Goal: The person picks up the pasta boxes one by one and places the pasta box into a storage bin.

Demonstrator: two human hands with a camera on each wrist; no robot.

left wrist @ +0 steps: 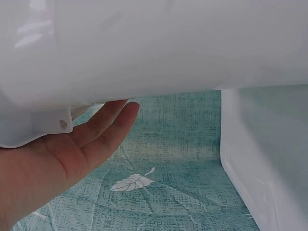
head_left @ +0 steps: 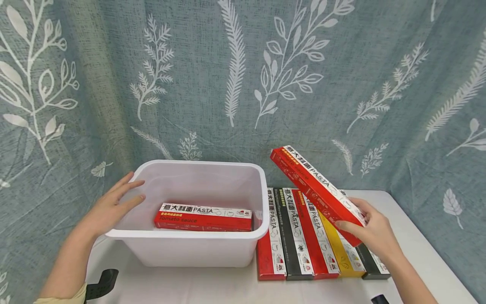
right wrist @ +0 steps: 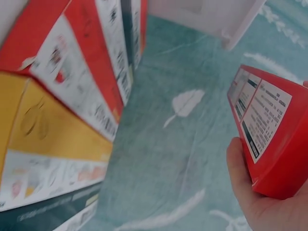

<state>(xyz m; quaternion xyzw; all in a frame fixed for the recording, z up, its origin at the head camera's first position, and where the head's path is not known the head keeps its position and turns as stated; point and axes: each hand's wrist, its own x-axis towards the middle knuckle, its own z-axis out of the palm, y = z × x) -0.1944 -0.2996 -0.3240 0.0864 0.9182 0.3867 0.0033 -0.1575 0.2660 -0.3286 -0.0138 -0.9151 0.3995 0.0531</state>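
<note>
Partner: Looking down from your head, how does the box sit against the white plastic bin (head_left: pixel 190 253)?

Me: My right hand (head_left: pixel 377 232) grips the near end of a red tomato sauce pasta box (head_left: pixel 311 188), off to the bin's right and over the row of pasta boxes (head_left: pixel 294 236). Its long axis slants up and leftward, the free end towards the bin's far right corner. My left hand (head_left: pixel 108 209), fingers fairly straight, is at the bin's left rim, so my right is much the nearer to the box.

Partner: Anything in the bin?

Me: A second tomato sauce box (head_left: pixel 203 218), lying lengthwise from left to right. The held one is tilted out of line with it; I judge that angle to be what matters most.

Partner: From your left wrist?

Me: My palm is outside the bin, some fingers passing behind its edge. How firmly they press, I can't tell.

Partner: And your right?

Me: My thumb lies along the held box's side, and the box hangs well apart from the row beside the bin.
</note>
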